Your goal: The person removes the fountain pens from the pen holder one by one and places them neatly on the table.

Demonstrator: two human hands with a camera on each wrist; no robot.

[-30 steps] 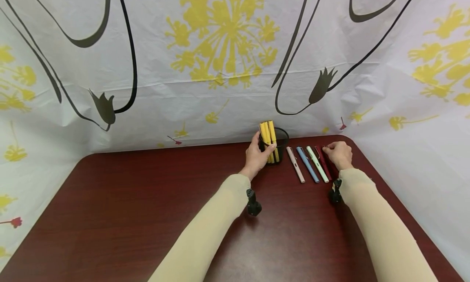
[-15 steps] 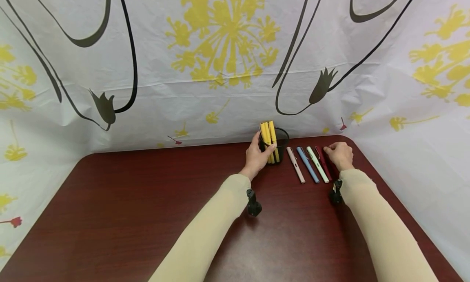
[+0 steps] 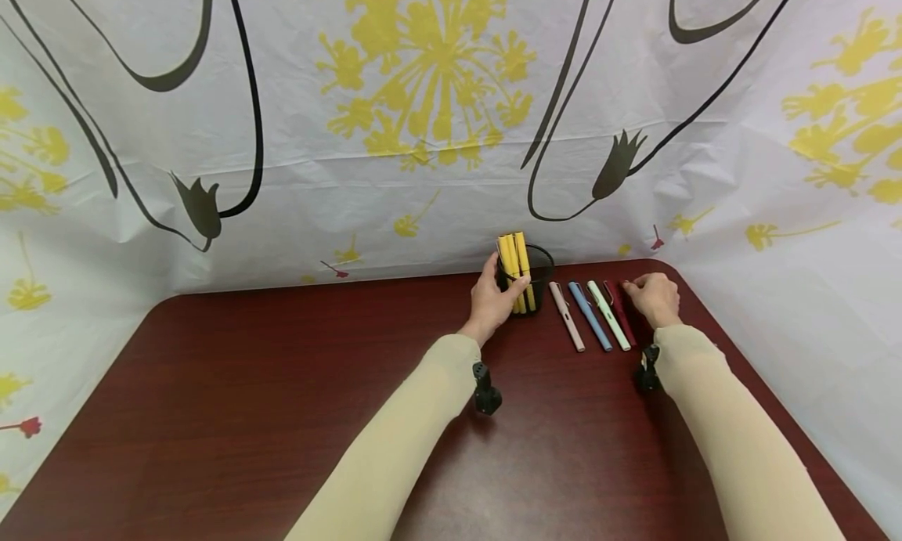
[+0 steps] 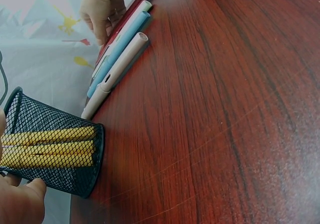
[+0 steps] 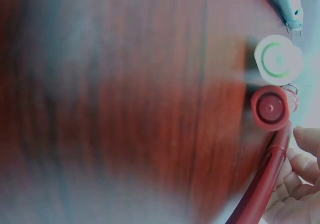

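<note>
A black wire-mesh pen cup (image 3: pixel 539 293) stands at the table's back edge, with several yellow pens (image 3: pixel 513 253) upright inside. My left hand (image 3: pixel 491 300) grips its left side, thumb in front. To the cup's right lie a pale pink pen (image 3: pixel 568 319), a blue pen (image 3: pixel 591 317), a mint-green pen (image 3: pixel 610 317) and a dark red pen (image 3: pixel 620 312), side by side. My right hand (image 3: pixel 654 297) pinches the far end of a second dark red pen (image 5: pixel 262 184), which slants beside the first one in the right wrist view. The hand mostly hides this pen in the head view.
The dark red-brown wooden table (image 3: pixel 296 416) reaches from the person to a white curtain (image 3: pixel 296 157) printed with yellow flowers. This curtain hangs right behind the back edge and along both sides. A small black camera (image 3: pixel 486 391) sits at the left wrist.
My right hand has shifted very slightly to the right at the red pens. The left hand, the cup and the row of pens look the same.
</note>
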